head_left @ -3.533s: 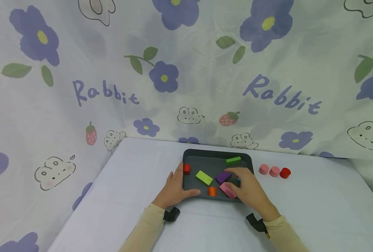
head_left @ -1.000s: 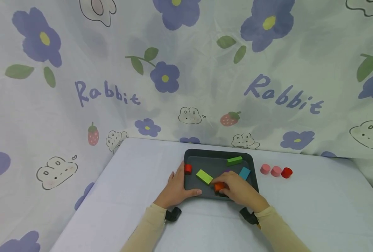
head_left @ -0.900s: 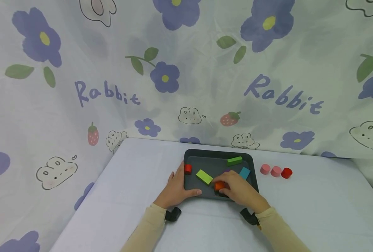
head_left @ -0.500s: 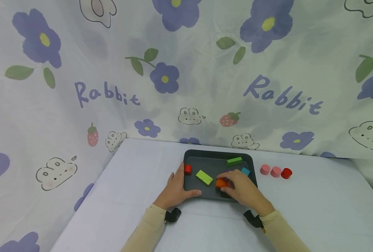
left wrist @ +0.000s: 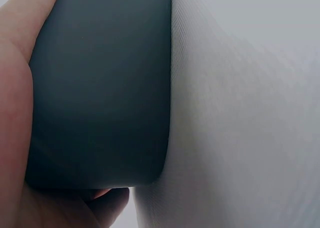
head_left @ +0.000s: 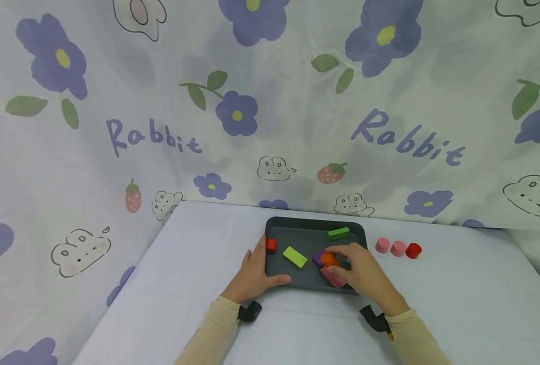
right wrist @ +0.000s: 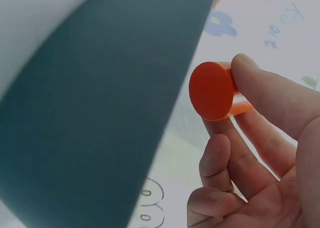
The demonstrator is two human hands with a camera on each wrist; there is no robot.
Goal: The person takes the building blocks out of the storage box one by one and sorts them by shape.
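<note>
My right hand (head_left: 362, 268) pinches an orange cylinder block (right wrist: 211, 91) between thumb and fingers, its round end showing in the right wrist view. It hovers over the right part of a dark grey tray (head_left: 297, 236). Just under it lie a purple block (head_left: 317, 258) and a pink block (head_left: 333, 277); a blue block is mostly hidden by the hand. My left hand (head_left: 250, 276) rests against the tray's near left corner, fingers straight along the side and thumb along the front rim. Beside those fingers is a red cylinder block (head_left: 271, 246).
A lime block (head_left: 295, 257) lies mid-tray, and a green block (head_left: 338, 233) near the back right corner. Outside, right of the tray, two pink cylinders (head_left: 390, 247) and a red cylinder (head_left: 413, 250) stand in a row on the white cloth (head_left: 197, 253). A printed curtain (head_left: 270, 101) hangs behind.
The orange cylinder stood near the tray's front; my right hand took hold of it, raised it and carried it right and back towards the purple and pink blocks. My left hand stayed put.
</note>
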